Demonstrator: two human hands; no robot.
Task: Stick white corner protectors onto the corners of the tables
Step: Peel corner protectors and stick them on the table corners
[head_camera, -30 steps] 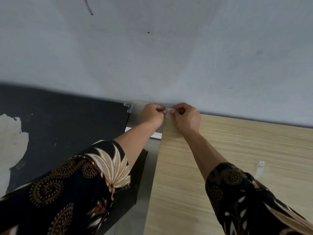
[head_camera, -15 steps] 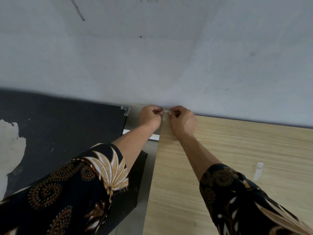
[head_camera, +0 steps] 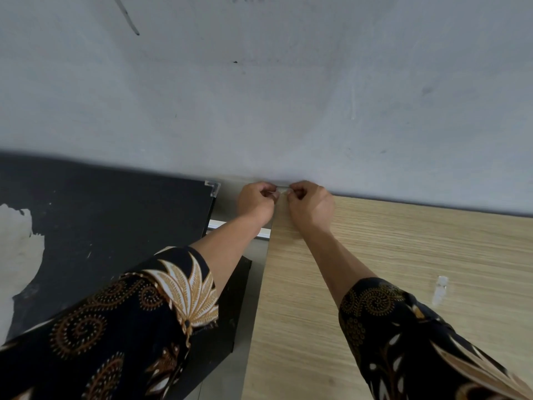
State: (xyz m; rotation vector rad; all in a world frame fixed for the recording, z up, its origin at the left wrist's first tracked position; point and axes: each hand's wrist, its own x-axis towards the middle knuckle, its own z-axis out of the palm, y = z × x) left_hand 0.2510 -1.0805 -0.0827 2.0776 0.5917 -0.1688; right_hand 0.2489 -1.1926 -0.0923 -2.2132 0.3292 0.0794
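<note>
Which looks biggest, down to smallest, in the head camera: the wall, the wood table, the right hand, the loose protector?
1. wall
2. wood table
3. right hand
4. loose protector
This ranks looks only; the table's near end sits closest to the camera.

No readable text anywhere (tables, wall, sleeves alike)

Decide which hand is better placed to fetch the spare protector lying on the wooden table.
Right. Both hands pinch a protector at the table's far left corner, but the spare lies beside the right sleeve; the left hand would have to cross the right hand.
</note>
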